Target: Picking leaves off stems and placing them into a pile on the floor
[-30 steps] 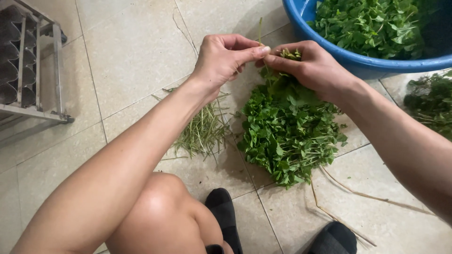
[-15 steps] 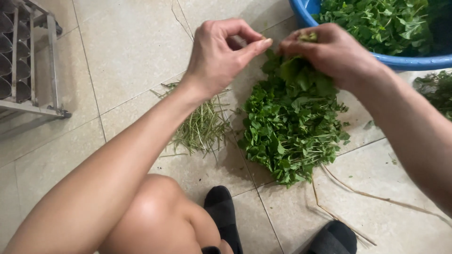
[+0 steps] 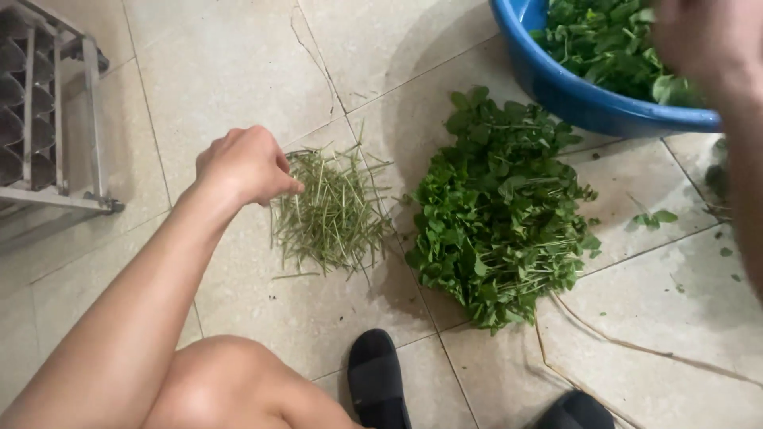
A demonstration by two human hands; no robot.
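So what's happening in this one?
A person crouches over a tiled floor, sorting leafy greens. The left hand sits at the edge of a small pile of bare stems, its fingers curled. The right hand is up over a blue basin holding more greens. A heap of leafy sprigs lies between the stems and the basin.

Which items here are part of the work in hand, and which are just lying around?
In use: left hand over pile of trimmed pale-green stems; heap of leafy green herbs; round blue plastic basin of greens; right hand over it.
Idle: grey metal rack; black slippers.
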